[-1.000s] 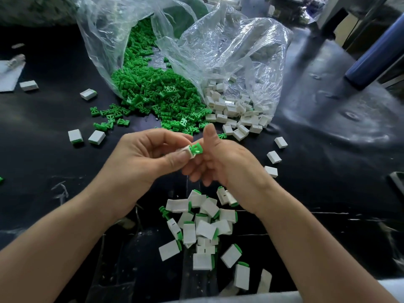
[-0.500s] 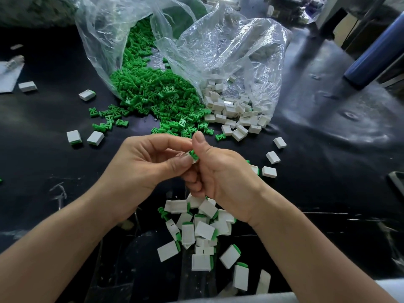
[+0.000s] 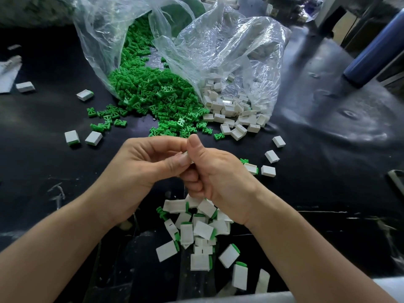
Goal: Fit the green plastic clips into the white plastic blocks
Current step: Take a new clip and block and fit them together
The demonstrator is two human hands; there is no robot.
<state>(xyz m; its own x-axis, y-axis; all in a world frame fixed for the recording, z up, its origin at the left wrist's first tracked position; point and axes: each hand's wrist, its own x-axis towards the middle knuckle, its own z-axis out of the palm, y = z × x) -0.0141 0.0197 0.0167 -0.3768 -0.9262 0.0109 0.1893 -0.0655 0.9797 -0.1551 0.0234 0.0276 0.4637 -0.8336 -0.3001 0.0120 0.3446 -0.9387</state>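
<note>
Starting nearest: pile of fitted blocks (image 3: 196,232) on the black table (image 3: 328,149), white bodies with green clip ends showing, lying at mixed angles.

Just beyond and over that pile, both hands meet. Left hand (image 3: 140,169) pinches a white block (image 3: 185,153) between thumb and forefinger. Right hand (image 3: 216,178) grips the same block from the other side, thumb upright against it, other fingers curled under. Only a sliver of the block shows. Can't tell if a clip sits in it, the fingers cover that.

Right of the pile and a bit farther: three loose white blocks (image 3: 272,156) and one block with a green end (image 3: 251,168), well apart from each other. Left of the pile and farther: two blocks (image 3: 71,137) side by side.

Far beyond the pile: heap of green clips (image 3: 153,92) spilling from a clear plastic bag (image 3: 102,40), strays scattered at its front edge. Touching the heap's right side, bare white blocks (image 3: 231,108) spill from a second clear bag (image 3: 229,51).

Farthest right of the pile: a blue cylinder (image 3: 376,51) lying at an angle.
</note>
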